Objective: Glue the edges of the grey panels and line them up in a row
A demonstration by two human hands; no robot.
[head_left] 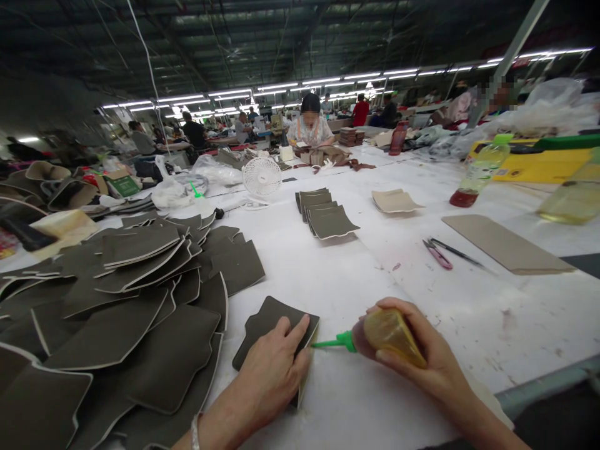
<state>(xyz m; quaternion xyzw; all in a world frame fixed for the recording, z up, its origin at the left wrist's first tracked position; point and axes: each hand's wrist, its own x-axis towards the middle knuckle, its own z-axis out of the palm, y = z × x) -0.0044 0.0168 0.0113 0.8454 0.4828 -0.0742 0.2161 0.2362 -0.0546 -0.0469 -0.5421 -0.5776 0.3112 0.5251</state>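
Your left hand [270,365] lies open on a dark panel [263,322], hiding part; your right hand [434,357] grips a bottle [389,334], partly covering it.

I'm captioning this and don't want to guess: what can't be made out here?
Head view: part of the dark piece, covered by the left hand.
Head view: part of the squeeze bottle, covered by the right hand.
Head view: whether the nozzle touches the piece; its tip is too small.
Head view: the rest of the pile, cut off by the left edge.
Head view: wording on the drink bottle, too small and blurred.
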